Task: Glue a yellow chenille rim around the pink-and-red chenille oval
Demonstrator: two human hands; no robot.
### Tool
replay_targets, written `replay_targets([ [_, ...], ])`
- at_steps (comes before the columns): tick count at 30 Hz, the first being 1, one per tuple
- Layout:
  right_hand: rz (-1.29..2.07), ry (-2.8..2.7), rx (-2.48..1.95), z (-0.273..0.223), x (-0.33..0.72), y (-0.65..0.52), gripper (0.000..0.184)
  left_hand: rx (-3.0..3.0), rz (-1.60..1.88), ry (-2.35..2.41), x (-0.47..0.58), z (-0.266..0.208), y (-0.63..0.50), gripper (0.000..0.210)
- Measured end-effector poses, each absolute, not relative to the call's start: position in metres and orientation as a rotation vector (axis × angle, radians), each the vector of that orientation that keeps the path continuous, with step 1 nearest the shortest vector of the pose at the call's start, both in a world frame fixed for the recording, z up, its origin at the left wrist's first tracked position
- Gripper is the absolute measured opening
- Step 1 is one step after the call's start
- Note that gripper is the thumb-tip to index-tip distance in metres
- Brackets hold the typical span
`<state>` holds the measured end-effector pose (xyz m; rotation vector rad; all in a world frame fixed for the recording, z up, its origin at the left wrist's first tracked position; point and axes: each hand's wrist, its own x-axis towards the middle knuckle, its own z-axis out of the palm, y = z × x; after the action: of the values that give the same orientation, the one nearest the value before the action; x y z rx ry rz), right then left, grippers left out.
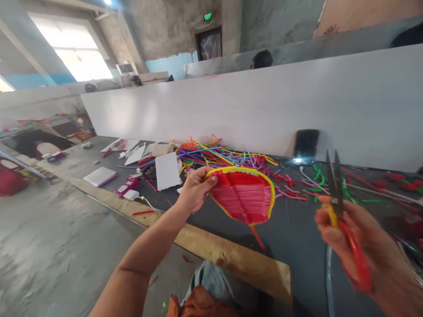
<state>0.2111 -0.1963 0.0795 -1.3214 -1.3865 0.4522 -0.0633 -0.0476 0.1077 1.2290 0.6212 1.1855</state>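
Observation:
My left hand [197,188] pinches the upper left edge of a red and pink petal-shaped pipe-cleaner piece [244,196] with a yellow border. A thin red and orange stem hangs from its lower edge. The piece is held above the dark tabletop. To the right, my right hand [357,246] grips a pair of scissors [337,207] with red and yellow handles. Their dark blades point upward, slightly parted, away from the petal piece. This hand is a little blurred.
Behind the petal lies a heap of coloured pipe cleaners [211,154]. A lit phone [306,146] leans on the white partition [231,105]. A white card [167,171], a purple box [127,187] and a notebook [100,176] lie left. Heads of people show beyond the partition.

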Motion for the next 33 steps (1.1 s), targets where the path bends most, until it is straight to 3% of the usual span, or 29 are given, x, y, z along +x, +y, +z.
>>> replay_targets([
  [4,0.738,-1.132,-1.15,0.086,0.192,-0.182,0.047,1.096,0.958,0.627,-0.037,0.108,-0.057,0.034],
  [8,0.925,-1.023,-1.15,0.095,0.178,-0.179,0.036,1.097,0.766,0.627,-0.022,0.1,-0.06,0.037],
  [19,0.848,-0.998,-1.282,0.072,0.174,-0.191,0.037,1.674,0.331,0.588,0.002,0.107,-0.025,0.03],
  [25,0.875,-1.001,-1.328,0.069,0.189,-0.193,0.034,1.509,0.269,0.483,0.023,0.094,-0.019,0.032],
  [33,0.659,-1.587,-1.653,0.071,0.259,-0.181,0.033,1.439,0.198,0.384,0.034,0.081,-0.008,0.034],
])
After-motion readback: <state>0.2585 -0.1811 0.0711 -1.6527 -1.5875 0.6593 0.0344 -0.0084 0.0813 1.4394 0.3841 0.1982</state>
